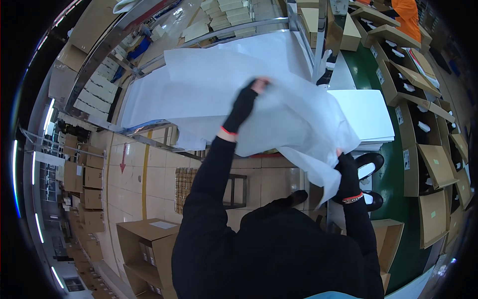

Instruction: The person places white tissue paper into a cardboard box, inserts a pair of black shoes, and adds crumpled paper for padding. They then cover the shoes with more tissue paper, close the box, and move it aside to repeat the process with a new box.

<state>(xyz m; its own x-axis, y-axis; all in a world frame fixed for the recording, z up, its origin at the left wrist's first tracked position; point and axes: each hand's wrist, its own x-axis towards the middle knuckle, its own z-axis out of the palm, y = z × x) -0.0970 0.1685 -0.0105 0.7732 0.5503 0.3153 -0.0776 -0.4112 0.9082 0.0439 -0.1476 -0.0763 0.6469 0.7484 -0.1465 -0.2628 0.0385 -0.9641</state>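
Note:
A thin white sheet of tissue paper point(308, 114) is lifted and creased between my two hands. My left hand point(249, 97), in a black fingerless glove, is slightly blurred; its fingers are closed at the sheet's upper left part. Lower down on the right, my right hand point(347, 174), gloved likewise, grips the sheet's near right corner, which hangs in folds. More white paper point(199, 70) lies spread beneath and beyond. Just right of my right hand sits a pair of black shoes point(374, 163) with white stuffing in them.
A stack of white sheets point(363, 114) stands at the right, beside a green conveyor belt point(359, 65). Open cardboard shoe boxes point(434, 167) line its far side. A metal frame point(164, 129) borders the paper. A stool point(185, 187) and cartons point(149, 229) stand lower left; an orange-clad person point(407, 20) is far right.

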